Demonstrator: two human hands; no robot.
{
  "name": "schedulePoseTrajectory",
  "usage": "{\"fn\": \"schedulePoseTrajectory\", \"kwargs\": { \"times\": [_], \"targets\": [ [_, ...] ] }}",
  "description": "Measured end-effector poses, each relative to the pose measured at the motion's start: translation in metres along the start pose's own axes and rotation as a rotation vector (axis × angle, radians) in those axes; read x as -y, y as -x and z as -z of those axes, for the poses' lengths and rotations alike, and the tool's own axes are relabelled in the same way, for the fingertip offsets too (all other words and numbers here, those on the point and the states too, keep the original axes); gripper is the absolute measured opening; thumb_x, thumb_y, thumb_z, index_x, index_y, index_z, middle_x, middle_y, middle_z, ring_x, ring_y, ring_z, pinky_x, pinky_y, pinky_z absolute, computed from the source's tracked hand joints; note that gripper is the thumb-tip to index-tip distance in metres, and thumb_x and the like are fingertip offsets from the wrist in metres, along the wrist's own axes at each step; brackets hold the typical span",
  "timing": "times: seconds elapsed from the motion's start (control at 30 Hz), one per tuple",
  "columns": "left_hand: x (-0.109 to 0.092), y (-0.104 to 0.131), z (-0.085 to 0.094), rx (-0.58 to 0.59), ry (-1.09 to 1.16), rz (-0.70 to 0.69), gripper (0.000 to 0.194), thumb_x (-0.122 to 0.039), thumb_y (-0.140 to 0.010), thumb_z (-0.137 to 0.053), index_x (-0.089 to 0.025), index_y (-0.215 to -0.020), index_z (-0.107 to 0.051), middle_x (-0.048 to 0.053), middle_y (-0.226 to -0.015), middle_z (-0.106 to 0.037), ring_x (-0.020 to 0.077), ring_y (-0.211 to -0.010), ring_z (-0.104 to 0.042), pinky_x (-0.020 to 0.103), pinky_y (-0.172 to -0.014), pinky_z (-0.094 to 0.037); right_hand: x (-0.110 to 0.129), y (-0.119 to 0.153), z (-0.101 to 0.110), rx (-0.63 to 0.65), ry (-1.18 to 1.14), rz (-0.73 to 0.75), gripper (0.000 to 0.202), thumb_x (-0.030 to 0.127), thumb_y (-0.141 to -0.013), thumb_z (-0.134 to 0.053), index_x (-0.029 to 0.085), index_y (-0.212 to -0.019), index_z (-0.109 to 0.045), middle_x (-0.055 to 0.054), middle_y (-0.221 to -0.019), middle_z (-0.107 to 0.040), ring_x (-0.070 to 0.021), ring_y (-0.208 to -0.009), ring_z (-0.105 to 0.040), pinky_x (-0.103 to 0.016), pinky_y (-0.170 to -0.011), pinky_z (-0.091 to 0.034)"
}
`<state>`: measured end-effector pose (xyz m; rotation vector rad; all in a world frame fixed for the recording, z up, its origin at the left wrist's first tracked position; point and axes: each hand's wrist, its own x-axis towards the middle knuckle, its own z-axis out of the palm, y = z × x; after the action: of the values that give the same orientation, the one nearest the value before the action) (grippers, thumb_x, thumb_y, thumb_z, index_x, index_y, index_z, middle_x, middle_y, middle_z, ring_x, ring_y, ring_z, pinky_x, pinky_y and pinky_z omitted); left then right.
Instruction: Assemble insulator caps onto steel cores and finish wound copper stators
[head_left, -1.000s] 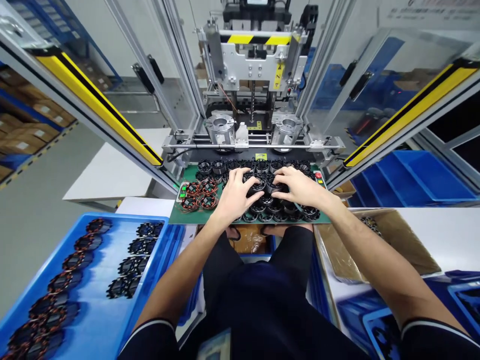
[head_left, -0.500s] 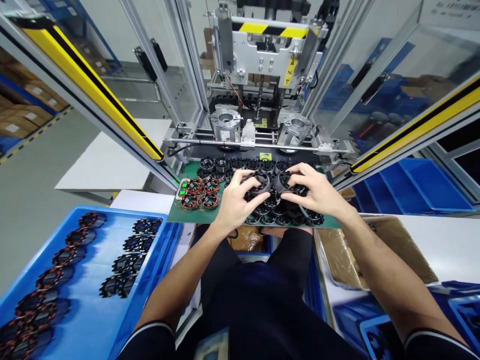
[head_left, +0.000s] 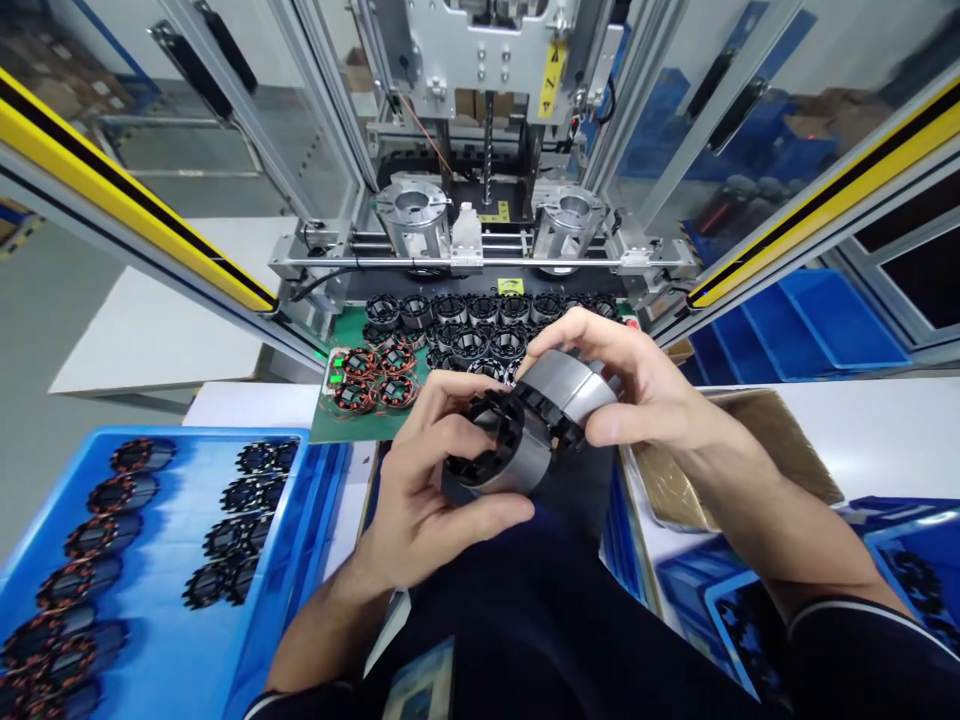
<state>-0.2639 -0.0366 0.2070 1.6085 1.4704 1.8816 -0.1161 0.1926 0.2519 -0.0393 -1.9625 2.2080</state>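
Note:
My left hand is wrapped round a black-and-silver ring-shaped core, its toothed black side turned up and left. Fingers and thumb of my right hand grip a second ring core, tilted with its smooth metal side up. The two cores are close together in front of my body, above the near edge of the green mat. Behind them stand several rows of similar black cores. Cores wound with copper wire lie at the mat's left.
A machine with two metal cylinder fixtures stands beyond the mat, between yellow-and-black posts. On the left, a blue tray holds rows of cores. To the right are a brown lined box and blue bins.
Both hands have lifted a core each off the mat and drawn them nearer to my body, tilting them. The camera view has moved closer and down.

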Motion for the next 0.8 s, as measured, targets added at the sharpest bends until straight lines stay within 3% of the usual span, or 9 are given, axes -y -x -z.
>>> {"fn": "schedulePoseTrajectory", "kwargs": {
  "times": [0.27, 0.53, 0.63, 0.8],
  "targets": [
    [0.001, 0.003, -0.002, -0.002, -0.041, 0.024, 0.035, -0.047, -0.104, -0.094, -0.023, -0.104, -0.068, 0.009, -0.136, -0.072, 0.0251, -0.116, -0.071, 0.042, -0.099, -0.06, -0.02, -0.003, 0.005, 0.027, -0.087, 0.039, 0.074, 0.05, -0.08, -0.114, 0.025, -0.139, -0.078, -0.002, -0.119, -0.082, -0.0154, -0.097, -0.079, -0.023, -0.084, -0.062],
    [-0.008, 0.011, -0.001, -0.011, -0.167, -0.001, 0.036, -0.044, -0.098, -0.1, -0.024, -0.105, -0.07, 0.011, -0.146, -0.068, 0.0255, -0.121, -0.069, 0.042, -0.102, -0.063, -0.024, -0.007, 0.009, 0.137, -0.087, 0.04, 0.074, 0.044, -0.082, -0.114, 0.028, -0.143, -0.078, -0.004, -0.126, -0.083, -0.0195, -0.111, -0.083, -0.029, -0.095, -0.068],
    [-0.009, 0.014, -0.001, -0.01, -0.216, -0.005, 0.037, -0.046, -0.097, -0.101, -0.025, -0.106, -0.071, 0.011, -0.145, -0.068, 0.0262, -0.118, -0.07, 0.043, -0.095, -0.065, -0.027, -0.009, 0.011, 0.13, -0.105, 0.022, 0.075, 0.041, -0.08, -0.115, 0.027, -0.144, -0.079, -0.006, -0.13, -0.083, -0.0223, -0.115, -0.083, -0.032, -0.096, -0.069],
    [-0.006, 0.012, -0.002, -0.032, -0.254, -0.001, 0.037, -0.048, -0.097, -0.1, -0.027, -0.107, -0.071, 0.011, -0.142, -0.07, 0.0275, -0.117, -0.072, 0.044, -0.092, -0.067, -0.032, -0.008, 0.006, 0.124, -0.128, -0.008, 0.061, 0.046, -0.092, -0.105, 0.028, -0.144, -0.079, -0.006, -0.125, -0.086, -0.0223, -0.11, -0.084, -0.035, -0.098, -0.068]
  ]
}}
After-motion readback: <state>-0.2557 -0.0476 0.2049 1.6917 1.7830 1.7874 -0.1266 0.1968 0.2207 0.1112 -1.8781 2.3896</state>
